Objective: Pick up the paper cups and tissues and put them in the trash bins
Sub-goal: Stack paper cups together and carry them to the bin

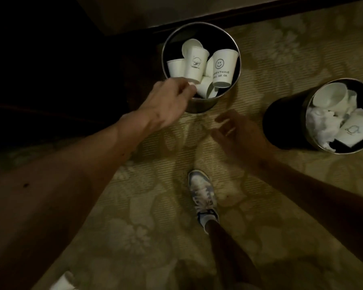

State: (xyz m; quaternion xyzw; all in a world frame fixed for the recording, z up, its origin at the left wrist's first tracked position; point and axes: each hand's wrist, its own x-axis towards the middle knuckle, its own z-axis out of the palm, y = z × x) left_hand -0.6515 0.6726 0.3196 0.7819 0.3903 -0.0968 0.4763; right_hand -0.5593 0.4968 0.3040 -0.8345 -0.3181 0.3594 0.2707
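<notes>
Left forearm looms closest, stretching up the frame to the left hand point(168, 101). Its fingertips point(188, 90) curl over the near rim of the first bin point(238, 59), right against something white — gripped or just touched, can't tell. That bin is packed with paper cups point(223, 68). Right hand point(237, 130) hangs over the carpet point(260, 59), fingers loose and apart, holding nothing. Beside it is the second bin point(285, 122) — tissues point(321, 126) and cups inside. A stray cup point(62, 281) lies at the bottom edge, with a sneaker point(201, 195) mid-floor.

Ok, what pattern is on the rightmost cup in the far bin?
White cup with a black smiley face above black lettering; head view.
</notes>
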